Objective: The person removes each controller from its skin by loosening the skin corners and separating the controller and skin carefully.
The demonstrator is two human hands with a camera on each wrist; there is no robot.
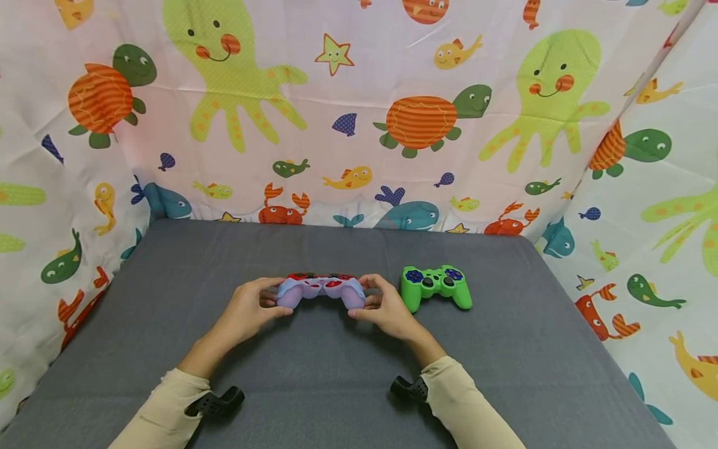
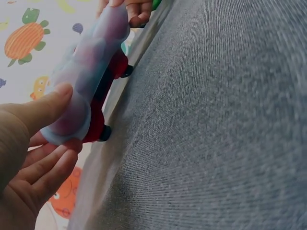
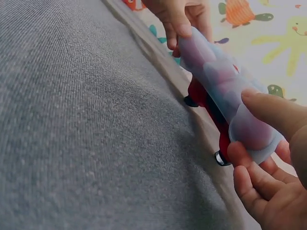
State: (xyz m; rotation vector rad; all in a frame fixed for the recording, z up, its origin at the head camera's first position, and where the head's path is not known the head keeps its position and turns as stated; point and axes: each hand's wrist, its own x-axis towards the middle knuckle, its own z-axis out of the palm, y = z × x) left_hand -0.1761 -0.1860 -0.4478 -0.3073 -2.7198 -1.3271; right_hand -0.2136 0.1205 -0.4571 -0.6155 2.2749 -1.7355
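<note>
A red game controller [image 1: 321, 276] is held between both hands, a little over the grey table. A translucent pale-blue cover [image 1: 291, 293] lies over its two grips; in the left wrist view the red side with its dark triggers [image 2: 104, 132] shows bare. My left hand [image 1: 247, 310] pinches the left grip, thumb on the cover [image 2: 72, 112] and fingers beneath. The right hand [image 1: 391, 310] pinches the other grip the same way, as the right wrist view shows with its thumb on the cover [image 3: 252, 129]. Close to the right hand lies a green game controller [image 1: 434, 287].
A grey cloth [image 1: 314, 386] covers the table. Behind it and along both sides hangs a white curtain [image 1: 348, 165] printed with sea animals. Each wrist bears a black strap-like device [image 1: 215, 402], near a beige sleeve [image 1: 168, 408].
</note>
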